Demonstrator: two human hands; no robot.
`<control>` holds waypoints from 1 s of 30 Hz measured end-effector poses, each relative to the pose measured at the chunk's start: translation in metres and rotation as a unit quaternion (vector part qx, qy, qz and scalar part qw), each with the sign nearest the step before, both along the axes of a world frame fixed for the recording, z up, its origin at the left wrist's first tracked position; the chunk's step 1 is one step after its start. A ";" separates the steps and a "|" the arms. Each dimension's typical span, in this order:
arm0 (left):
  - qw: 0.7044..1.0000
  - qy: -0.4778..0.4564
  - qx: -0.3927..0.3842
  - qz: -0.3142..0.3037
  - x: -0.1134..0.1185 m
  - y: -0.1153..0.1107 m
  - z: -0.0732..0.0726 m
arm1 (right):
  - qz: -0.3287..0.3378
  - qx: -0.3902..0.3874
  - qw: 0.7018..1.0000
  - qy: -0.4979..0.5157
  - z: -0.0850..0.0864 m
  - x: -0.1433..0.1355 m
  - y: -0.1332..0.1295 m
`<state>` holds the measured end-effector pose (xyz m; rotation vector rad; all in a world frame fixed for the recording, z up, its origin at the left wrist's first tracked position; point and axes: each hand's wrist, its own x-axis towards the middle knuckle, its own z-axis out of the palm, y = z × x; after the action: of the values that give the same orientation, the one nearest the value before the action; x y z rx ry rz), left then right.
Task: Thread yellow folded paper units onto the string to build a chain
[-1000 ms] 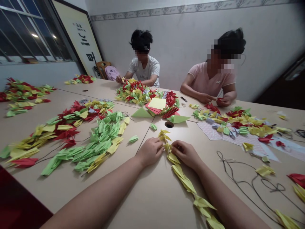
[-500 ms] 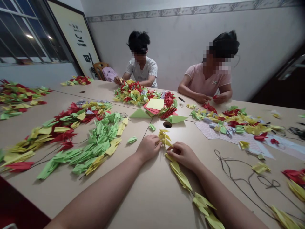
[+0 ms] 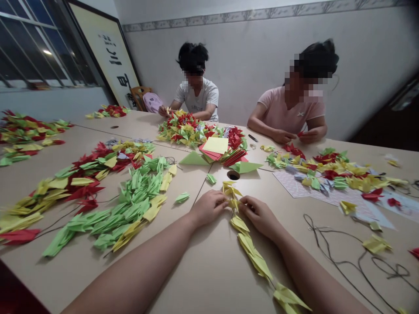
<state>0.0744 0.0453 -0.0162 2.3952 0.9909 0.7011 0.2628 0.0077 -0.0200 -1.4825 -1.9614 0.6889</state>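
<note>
My left hand (image 3: 209, 206) has its fingers closed on the left side of a yellow folded paper crane (image 3: 233, 203). From the other side, my right hand (image 3: 258, 213) pinches the same crane between thumb and fingers. Just beyond the fingertips more yellow folded paper (image 3: 231, 188) stands up in points. A string of yellow paper cranes (image 3: 253, 256) runs from between my hands towards me along the inside of my right forearm, with dark cord showing in its gaps. Two loose green folded pieces, one a green paper piece (image 3: 182, 198), lie beyond my left hand.
Green and yellow strung cranes (image 3: 137, 196) lie to the left, a mixed heap (image 3: 183, 126) at the back. Paper squares (image 3: 214, 145) sit near a table hole (image 3: 233, 175). Loose black cord (image 3: 340, 261) curls at right. Two people sit opposite, hands on folded paper.
The view has shifted slightly. Both my hands have closed in on one yellow crane; my right fingertips have come up from the crane below it. The strand still lies along the table.
</note>
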 end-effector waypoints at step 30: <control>0.970 -0.150 -0.190 -0.010 0.006 -0.008 0.005 | 0.074 -0.098 0.976 0.182 0.011 -0.006 -0.004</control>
<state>0.0808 0.0376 -0.0115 1.9001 0.8813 0.7604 0.2564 0.0040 -0.0090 -1.2188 -1.7675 1.1605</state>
